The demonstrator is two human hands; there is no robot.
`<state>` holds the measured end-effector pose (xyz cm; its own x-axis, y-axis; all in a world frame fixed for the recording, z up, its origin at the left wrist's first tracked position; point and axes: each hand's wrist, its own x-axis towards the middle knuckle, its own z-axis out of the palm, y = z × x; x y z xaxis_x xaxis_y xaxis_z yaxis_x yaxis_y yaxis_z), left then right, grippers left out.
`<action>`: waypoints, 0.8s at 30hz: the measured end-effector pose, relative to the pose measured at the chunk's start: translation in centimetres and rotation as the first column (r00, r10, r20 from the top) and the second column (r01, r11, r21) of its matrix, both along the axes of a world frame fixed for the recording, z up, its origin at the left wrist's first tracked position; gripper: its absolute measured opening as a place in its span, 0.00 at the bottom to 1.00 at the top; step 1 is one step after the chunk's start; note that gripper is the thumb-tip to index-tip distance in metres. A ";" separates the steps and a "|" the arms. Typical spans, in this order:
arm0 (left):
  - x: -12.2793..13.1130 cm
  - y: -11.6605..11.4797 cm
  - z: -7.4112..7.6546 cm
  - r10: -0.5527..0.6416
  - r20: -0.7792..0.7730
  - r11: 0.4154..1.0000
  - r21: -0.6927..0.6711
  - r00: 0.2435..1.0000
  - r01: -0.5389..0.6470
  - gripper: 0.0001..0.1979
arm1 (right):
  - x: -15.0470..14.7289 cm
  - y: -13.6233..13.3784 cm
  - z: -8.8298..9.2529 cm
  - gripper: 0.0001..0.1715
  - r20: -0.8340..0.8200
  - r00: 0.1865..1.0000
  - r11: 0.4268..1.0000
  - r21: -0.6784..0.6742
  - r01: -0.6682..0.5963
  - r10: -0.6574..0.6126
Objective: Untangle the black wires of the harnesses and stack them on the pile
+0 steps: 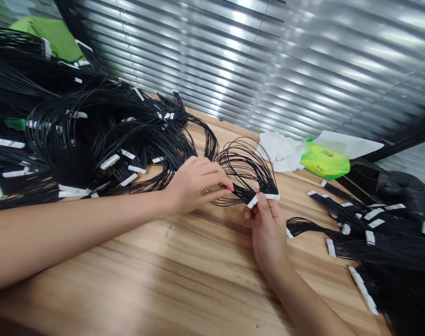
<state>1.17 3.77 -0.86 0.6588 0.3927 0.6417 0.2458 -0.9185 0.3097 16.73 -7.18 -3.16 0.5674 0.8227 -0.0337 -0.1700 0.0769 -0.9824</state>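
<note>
Black wire harness (245, 172) over wood desk (135, 280), mid-frame: we pinch wires shut in our left hand (194, 184); our right hand (268, 233) pinches white connector (253, 201) between fingertips. Harness heap (58, 135) upper left, harness pile (383, 242) right.

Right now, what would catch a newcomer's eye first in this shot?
The big tangled heap of black wire harnesses, tipped with white connectors, fills the left of the wooden table. At centre, the left hand and right hand hold a looped harness, with white connectors at its end. A bright green pack stands out at far right.
</note>
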 end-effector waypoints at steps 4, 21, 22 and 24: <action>0.0 0.0 -0.3 -0.001 -0.056 0.999 -0.036 0.998 -0.001 0.08 | 0.0 0.0 -0.1 0.18 0.006 1.000 1.000 0.000 -0.018 0.018; -0.1 -0.1 -0.4 0.041 0.038 0.983 0.175 0.998 -0.047 0.07 | -0.2 -0.4 -0.2 0.18 0.031 0.999 0.998 -0.041 -0.042 0.043; -0.1 -0.1 -0.3 0.042 0.042 0.975 0.214 0.998 -0.050 0.07 | -0.3 -0.4 -0.1 0.18 0.035 0.998 0.998 -0.045 -0.046 0.047; -0.1 -0.1 -0.2 0.033 0.028 0.972 0.230 0.999 -0.039 0.08 | -0.3 -0.5 -0.1 0.19 0.038 0.998 0.997 -0.046 -0.056 0.058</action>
